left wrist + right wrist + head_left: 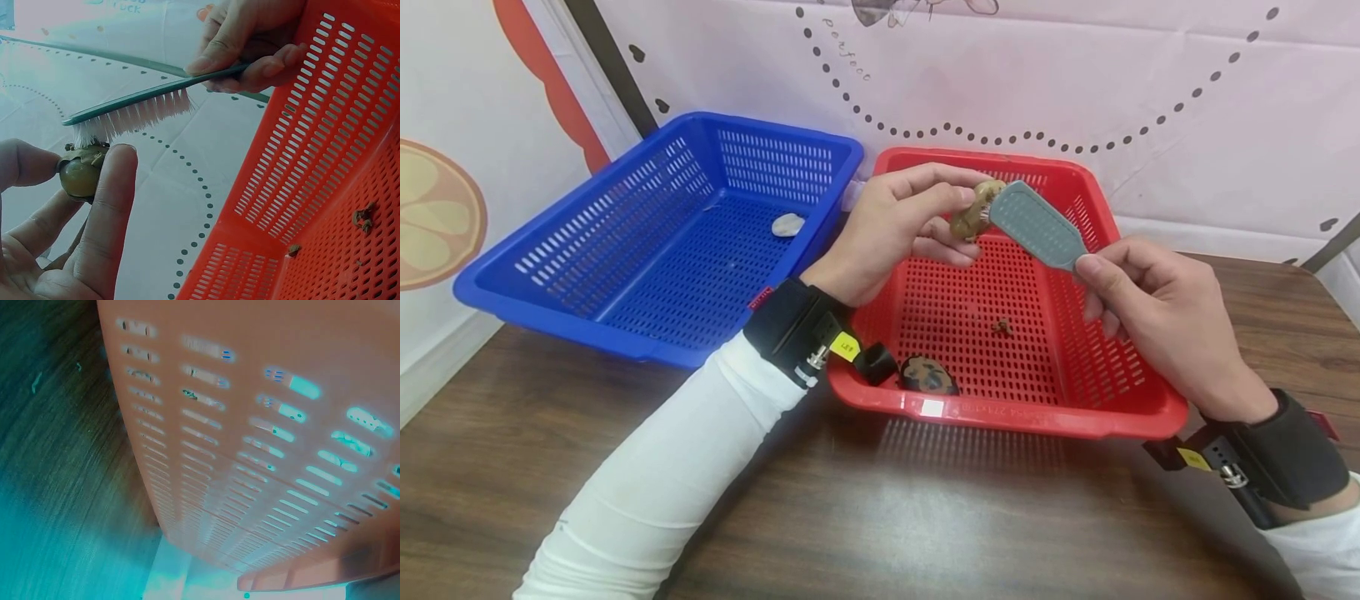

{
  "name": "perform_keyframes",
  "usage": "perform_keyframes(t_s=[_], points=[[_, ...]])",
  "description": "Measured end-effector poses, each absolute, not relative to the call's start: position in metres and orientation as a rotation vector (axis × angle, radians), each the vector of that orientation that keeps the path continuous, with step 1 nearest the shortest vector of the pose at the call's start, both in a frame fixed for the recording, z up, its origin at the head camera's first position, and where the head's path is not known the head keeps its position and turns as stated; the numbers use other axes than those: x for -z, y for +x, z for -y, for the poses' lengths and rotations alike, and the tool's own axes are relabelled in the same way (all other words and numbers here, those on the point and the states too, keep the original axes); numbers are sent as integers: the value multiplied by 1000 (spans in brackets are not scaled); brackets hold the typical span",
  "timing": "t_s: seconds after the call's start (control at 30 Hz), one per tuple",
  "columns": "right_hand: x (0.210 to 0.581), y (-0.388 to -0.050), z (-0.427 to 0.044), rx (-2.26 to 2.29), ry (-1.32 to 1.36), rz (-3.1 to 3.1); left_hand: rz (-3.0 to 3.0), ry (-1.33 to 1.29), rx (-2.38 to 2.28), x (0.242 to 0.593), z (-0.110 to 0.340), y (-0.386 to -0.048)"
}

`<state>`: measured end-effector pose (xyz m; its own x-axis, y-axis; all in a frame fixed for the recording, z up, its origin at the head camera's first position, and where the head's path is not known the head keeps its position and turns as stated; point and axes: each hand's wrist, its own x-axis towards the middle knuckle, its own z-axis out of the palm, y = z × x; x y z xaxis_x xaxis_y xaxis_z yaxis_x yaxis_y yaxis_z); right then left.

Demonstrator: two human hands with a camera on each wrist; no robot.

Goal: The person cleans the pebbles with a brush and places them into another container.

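Over the red basket (1000, 417), my left hand (910, 212) pinches a smooth olive-brown stone (972, 218) between thumb and fingers. Clumps of brown dirt cling to its top in the left wrist view. My right hand (1165, 308) grips the thin handle of a grey-green brush (1037, 225). The white bristles (134, 119) point down, and their tip end touches the dirty top of the stone (81, 175). Inside the red basket lies a dark stone with tan patches (928, 375), near the front left corner. The right wrist view shows neither the brush nor the stone.
To the left of the red basket stands a blue basket (647, 333) with one whitish stone (787, 224) in it. Dirt crumbs (1002, 327) lie on the red basket's floor. Both baskets stand on a brown wooden table (887, 525), with a patterned sheet (1037, 75) behind.
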<state>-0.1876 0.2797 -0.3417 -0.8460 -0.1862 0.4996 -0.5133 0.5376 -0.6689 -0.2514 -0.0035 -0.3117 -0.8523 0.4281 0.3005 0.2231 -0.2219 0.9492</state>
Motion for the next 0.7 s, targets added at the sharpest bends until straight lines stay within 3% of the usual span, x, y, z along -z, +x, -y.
perform_keyframes(t_s=[0.7], points=[[345, -189, -279, -1238, 471, 2377, -1863, 861, -2197, 313, 5, -252]])
